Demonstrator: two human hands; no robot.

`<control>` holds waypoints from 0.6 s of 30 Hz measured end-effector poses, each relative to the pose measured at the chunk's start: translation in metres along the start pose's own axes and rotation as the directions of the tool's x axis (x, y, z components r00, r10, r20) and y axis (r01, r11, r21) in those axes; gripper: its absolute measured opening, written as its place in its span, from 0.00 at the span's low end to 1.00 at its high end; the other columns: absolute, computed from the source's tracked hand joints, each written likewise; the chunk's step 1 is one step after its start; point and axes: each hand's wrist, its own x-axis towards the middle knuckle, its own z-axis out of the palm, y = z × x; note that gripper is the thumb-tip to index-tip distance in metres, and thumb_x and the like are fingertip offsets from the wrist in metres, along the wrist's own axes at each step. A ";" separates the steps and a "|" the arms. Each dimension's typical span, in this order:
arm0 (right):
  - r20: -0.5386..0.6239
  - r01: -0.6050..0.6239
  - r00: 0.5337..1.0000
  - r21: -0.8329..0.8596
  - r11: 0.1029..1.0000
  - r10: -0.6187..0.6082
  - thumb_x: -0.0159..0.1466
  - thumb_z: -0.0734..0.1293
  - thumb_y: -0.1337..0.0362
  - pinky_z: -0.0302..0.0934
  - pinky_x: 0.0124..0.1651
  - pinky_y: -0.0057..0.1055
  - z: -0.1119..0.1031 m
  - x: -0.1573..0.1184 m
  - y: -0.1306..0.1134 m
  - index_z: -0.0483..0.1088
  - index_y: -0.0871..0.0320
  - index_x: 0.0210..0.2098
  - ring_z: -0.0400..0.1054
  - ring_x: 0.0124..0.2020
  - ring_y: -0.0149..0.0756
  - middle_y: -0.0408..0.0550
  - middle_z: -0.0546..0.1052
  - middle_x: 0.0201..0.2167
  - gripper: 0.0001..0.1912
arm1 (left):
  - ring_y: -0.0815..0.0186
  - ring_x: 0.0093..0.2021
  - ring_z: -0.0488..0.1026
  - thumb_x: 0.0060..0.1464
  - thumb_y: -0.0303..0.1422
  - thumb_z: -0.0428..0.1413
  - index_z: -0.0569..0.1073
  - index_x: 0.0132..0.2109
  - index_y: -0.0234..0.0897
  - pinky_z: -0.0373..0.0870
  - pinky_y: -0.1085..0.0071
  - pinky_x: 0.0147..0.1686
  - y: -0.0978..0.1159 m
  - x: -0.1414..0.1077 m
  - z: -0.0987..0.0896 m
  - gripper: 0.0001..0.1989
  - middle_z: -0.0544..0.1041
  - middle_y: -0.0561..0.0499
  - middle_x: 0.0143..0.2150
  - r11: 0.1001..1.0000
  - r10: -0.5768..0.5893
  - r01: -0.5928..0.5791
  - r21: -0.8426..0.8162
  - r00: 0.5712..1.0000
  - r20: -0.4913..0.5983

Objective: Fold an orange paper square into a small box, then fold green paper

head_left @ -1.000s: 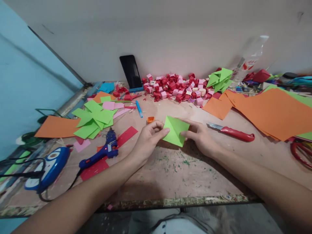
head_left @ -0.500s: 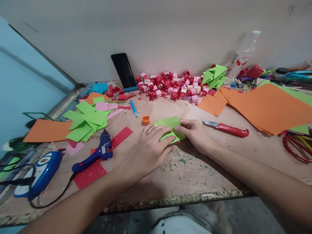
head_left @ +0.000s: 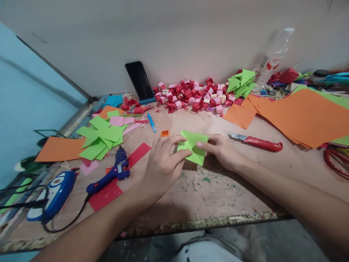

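A small square of green paper [head_left: 194,142] with crease lines is held between my two hands just above the worktop. My left hand [head_left: 165,160] pinches its left side between thumb and fingers. On the right side, the thumb of my right hand [head_left: 219,149] presses on top with the fingers behind the sheet. A little orange folded paper box [head_left: 165,133] sits behind my left fingers, partly hidden. To the right of my right hand lies a red-handled knife [head_left: 257,141].
A blue glue gun [head_left: 116,170] and green paper pieces [head_left: 102,136] lie at left. Red and pink folded paper pieces [head_left: 191,95] are heaped along the wall beside a phone [head_left: 139,80]. Orange sheets [head_left: 302,116], a plastic bottle [head_left: 275,58] and red-handled scissors [head_left: 334,163] are at right.
The green paper has been turned and tilted up, so its creased face shows more. My left fingers have shifted from lying over it to pinching its left side. The view has shifted slightly.
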 end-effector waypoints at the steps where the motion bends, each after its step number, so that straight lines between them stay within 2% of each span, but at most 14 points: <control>1: -0.021 -0.008 1.000 -0.026 1.000 0.008 0.59 0.77 0.50 0.56 0.30 0.29 0.001 0.000 -0.002 0.79 0.60 0.32 0.63 0.26 0.32 0.45 0.76 0.26 0.18 | 0.51 0.52 0.72 0.63 0.21 0.57 0.81 0.43 0.41 0.71 0.52 0.49 0.000 0.000 0.000 0.11 0.78 0.42 0.56 0.999 0.000 0.000 0.042 1.000 0.017; 3: -0.063 -0.027 0.998 -0.054 0.998 0.024 0.59 0.76 0.51 0.53 0.28 0.30 0.003 0.000 -0.004 0.77 0.60 0.27 0.60 0.23 0.31 0.43 0.73 0.22 0.17 | 0.47 0.57 0.72 0.63 0.23 0.57 0.81 0.45 0.41 0.69 0.47 0.53 0.001 0.000 -0.001 0.11 0.77 0.41 0.60 0.989 0.026 -0.035 0.144 0.998 0.065; 6: -0.082 -0.048 0.996 -0.056 0.997 0.044 0.60 0.74 0.52 0.51 0.27 0.30 0.005 -0.001 -0.006 0.73 0.59 0.23 0.59 0.21 0.30 0.43 0.71 0.19 0.18 | 0.46 0.64 0.69 0.65 0.24 0.56 0.79 0.52 0.41 0.60 0.41 0.64 0.006 0.000 -0.005 0.13 0.75 0.40 0.65 0.957 0.134 -0.170 0.233 0.977 0.165; 8: -0.066 -0.057 0.996 -0.035 0.998 0.055 0.59 0.75 0.54 0.51 0.27 0.30 0.006 -0.001 -0.006 0.74 0.59 0.25 0.59 0.21 0.30 0.42 0.71 0.20 0.16 | 0.48 0.64 0.70 0.66 0.24 0.55 0.77 0.58 0.40 0.56 0.41 0.67 0.009 0.000 -0.007 0.16 0.75 0.40 0.65 0.940 0.206 -0.261 0.221 0.948 0.244; 10: -0.050 -0.037 0.998 -0.015 0.999 0.037 0.58 0.76 0.54 0.53 0.28 0.29 0.007 -0.001 -0.007 0.77 0.59 0.28 0.60 0.23 0.30 0.41 0.73 0.22 0.14 | 0.49 0.62 0.71 0.67 0.26 0.55 0.75 0.61 0.38 0.58 0.43 0.65 0.011 0.000 -0.008 0.18 0.76 0.40 0.64 0.930 0.239 -0.306 0.204 0.924 0.297; 13: -0.055 -0.008 0.998 0.019 1.000 0.009 0.56 0.77 0.54 0.57 0.30 0.28 0.008 0.000 -0.007 0.78 0.59 0.29 0.62 0.25 0.30 0.42 0.75 0.24 0.14 | 0.49 0.57 0.75 0.68 0.29 0.55 0.77 0.56 0.36 0.60 0.44 0.63 0.013 0.003 -0.009 0.13 0.81 0.42 0.57 0.939 0.206 -0.263 0.221 0.946 0.250; 16: -0.062 -0.055 0.996 0.116 0.992 0.062 0.55 0.78 0.53 0.62 0.30 0.29 0.010 0.000 -0.005 0.78 0.60 0.29 0.66 0.25 0.32 0.43 0.75 0.24 0.16 | 0.50 0.54 0.77 0.68 0.30 0.56 0.78 0.50 0.37 0.59 0.45 0.62 0.012 0.005 -0.010 0.08 0.83 0.44 0.52 0.956 0.166 -0.200 0.217 0.972 0.165; 18: -0.043 -0.070 0.996 0.200 0.977 0.080 0.55 0.79 0.52 0.66 0.31 0.30 0.011 0.001 -0.003 0.78 0.60 0.32 0.68 0.25 0.33 0.44 0.77 0.25 0.17 | 0.51 0.52 0.77 0.67 0.29 0.56 0.78 0.49 0.37 0.61 0.47 0.59 0.010 0.004 -0.009 0.08 0.83 0.45 0.52 0.964 0.154 -0.181 0.197 0.977 0.145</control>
